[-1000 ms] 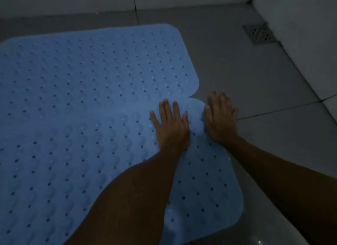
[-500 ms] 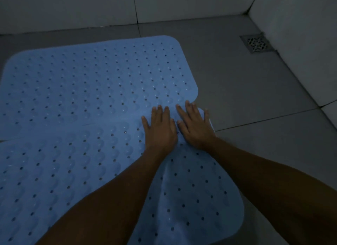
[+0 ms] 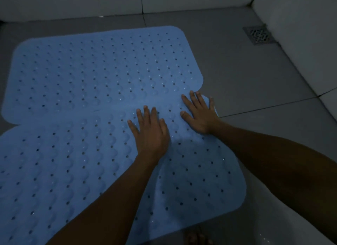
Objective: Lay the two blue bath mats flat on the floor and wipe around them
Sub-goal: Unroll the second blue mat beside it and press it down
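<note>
Since half a second ago my 2 hands have drifted apart: then they lay side by side, almost touching, and now a strip of blue shows between them. My left hand (image 3: pixel 151 133) has slid toward me and lies palm down, fingers straight and released, pressing the near bath mat (image 3: pixel 76 172). My right hand (image 3: pixel 200 113) has gone out toward the mat's far right corner, also flat, fingers spread and holding nothing, the little finger reaching the mat's edge. The view has also pulled back, so more of the far bath mat (image 3: pixel 102 69) shows, including its left end.

Both mats lie on the grey tiled floor (image 3: pixel 246 77), long sides meeting in a seam that runs just beyond my fingertips; whether the near one overlaps the far one I cannot tell. Near my left forearm the near mat looks slightly rumpled. A square drain grate (image 3: pixel 259 35) sits in the floor's far right corner by the white wall (image 3: pixel 300 44). My toes (image 3: pixel 198 238) peek in at the bottom edge.
</note>
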